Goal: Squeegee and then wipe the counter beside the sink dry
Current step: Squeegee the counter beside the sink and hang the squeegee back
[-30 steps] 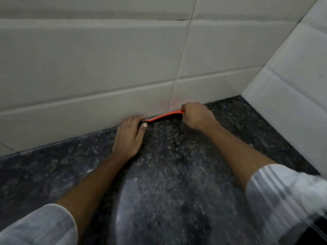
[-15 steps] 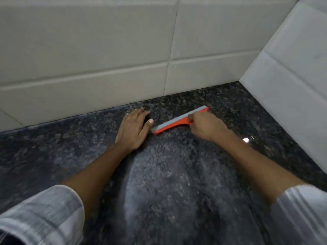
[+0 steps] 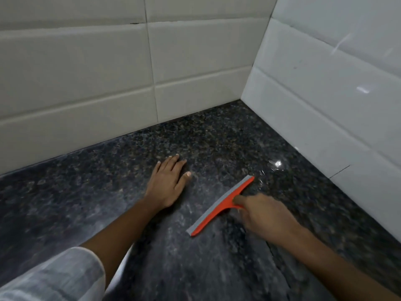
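Observation:
An orange squeegee [image 3: 219, 206] with a grey rubber blade lies slanted on the dark speckled granite counter [image 3: 217, 137], its blade edge down on the stone. My right hand [image 3: 263, 218] is shut on its handle, to the right of the blade and blurred by motion. My left hand [image 3: 168, 184] rests flat on the counter to the left of the squeegee, palm down, fingers together pointing toward the back wall, holding nothing. A wet sheen and a small glint of water [image 3: 277, 164] show near the blade's far end.
White tiled walls meet in a corner: the back wall [image 3: 108, 83] runs along the counter's far edge and the side wall [image 3: 336, 105] closes off the right. No sink or cloth is in view. Pale sleeves cover both forearms at the bottom.
The squeegee has been pulled from the foot of the back wall toward me across the counter. My left hand has come off its blade end and lies flat on the stone.

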